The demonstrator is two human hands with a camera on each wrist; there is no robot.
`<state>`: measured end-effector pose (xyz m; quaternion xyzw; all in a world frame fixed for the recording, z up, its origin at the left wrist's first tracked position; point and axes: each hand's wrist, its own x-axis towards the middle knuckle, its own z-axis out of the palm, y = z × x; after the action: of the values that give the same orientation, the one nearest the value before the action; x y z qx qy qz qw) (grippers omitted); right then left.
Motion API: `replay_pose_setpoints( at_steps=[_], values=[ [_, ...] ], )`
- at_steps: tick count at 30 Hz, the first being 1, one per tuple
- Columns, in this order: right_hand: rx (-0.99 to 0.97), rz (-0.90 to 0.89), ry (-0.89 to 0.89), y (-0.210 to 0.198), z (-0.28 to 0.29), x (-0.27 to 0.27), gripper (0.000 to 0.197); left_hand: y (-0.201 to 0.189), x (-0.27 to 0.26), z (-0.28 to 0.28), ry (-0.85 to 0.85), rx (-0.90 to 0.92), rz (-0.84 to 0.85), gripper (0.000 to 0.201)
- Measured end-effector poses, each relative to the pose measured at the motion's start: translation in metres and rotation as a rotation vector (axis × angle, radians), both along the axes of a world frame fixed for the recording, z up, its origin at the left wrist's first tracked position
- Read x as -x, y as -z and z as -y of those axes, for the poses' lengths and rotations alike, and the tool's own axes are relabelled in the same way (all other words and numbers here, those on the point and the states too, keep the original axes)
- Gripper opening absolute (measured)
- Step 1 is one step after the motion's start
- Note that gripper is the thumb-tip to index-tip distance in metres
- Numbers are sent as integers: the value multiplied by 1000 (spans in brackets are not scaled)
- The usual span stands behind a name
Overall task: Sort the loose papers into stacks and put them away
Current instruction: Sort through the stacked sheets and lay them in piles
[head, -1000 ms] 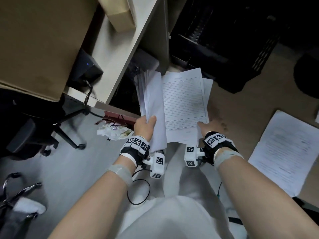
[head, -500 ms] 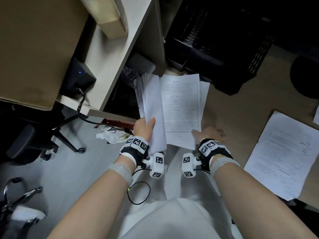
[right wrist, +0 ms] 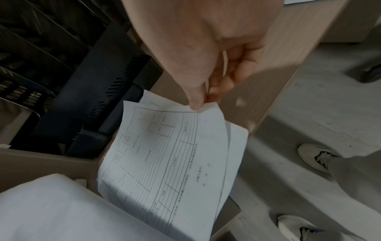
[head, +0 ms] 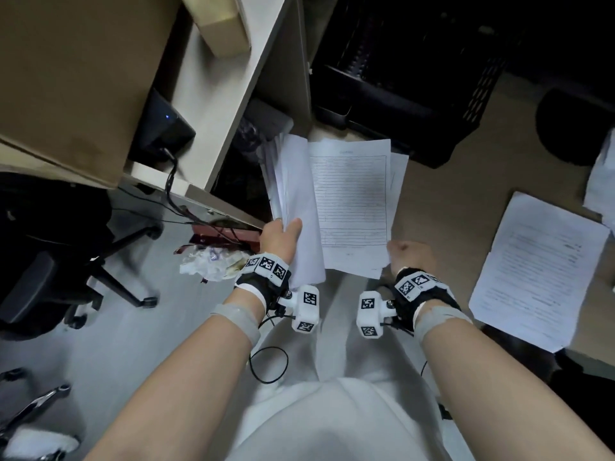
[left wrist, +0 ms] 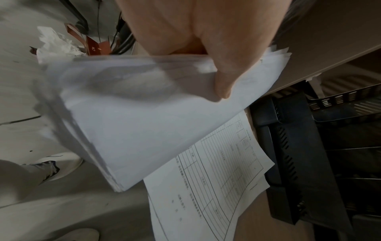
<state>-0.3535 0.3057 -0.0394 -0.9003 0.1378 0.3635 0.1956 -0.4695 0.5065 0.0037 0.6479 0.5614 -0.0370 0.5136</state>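
Note:
My left hand [head: 279, 236] grips a thick stack of blank-faced white sheets [head: 294, 207] at its near edge, thumb on top [left wrist: 221, 81]; the stack [left wrist: 144, 124] bends downward. My right hand [head: 411, 256] pinches the near right corner of a printed form with ruled lines [head: 352, 201] between thumb and fingers [right wrist: 198, 99]. The form [right wrist: 163, 156] lies over one or two more sheets, right of the left hand's stack. Both bundles hang above the wooden desk edge [head: 429, 207].
A black mesh paper tray [head: 416, 78] stands at the back of the desk. Printed sheets [head: 535, 267] lie on the desk to the right, more at the far right [head: 602, 181]. Left: a white shelf unit [head: 213, 104], crumpled paper [head: 209, 264], chair base [head: 116, 261].
My right hand has drawn back toward me along the form's right edge and now pinches its corner with curled fingers. The left hand and its stack have barely moved.

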Motion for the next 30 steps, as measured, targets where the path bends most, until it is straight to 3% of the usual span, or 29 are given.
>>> replay_pose_setpoints(
  at_steps=[3,11,15,19,22,28,30],
  values=[
    [-23,74,45,4,7,7,22,-2,6,0,-5,-25,51,41],
    [1,59,112,18,11,33,30,10,19,-6,8,-8,48,42],
    [-19,79,140,17,1,39,19,10,20,-9,20,-2,78,41],
    [-59,138,109,37,-16,24,68,5,21,-16,41,-26,115,45],
    [-127,96,144,63,-27,9,65,1,21,-22,42,-20,136,40],
    [-166,90,105,0,-53,7,77,-6,15,-19,70,-16,210,47],
    [-290,109,74,-18,-52,9,68,-6,7,-14,109,1,204,48]
  ],
)
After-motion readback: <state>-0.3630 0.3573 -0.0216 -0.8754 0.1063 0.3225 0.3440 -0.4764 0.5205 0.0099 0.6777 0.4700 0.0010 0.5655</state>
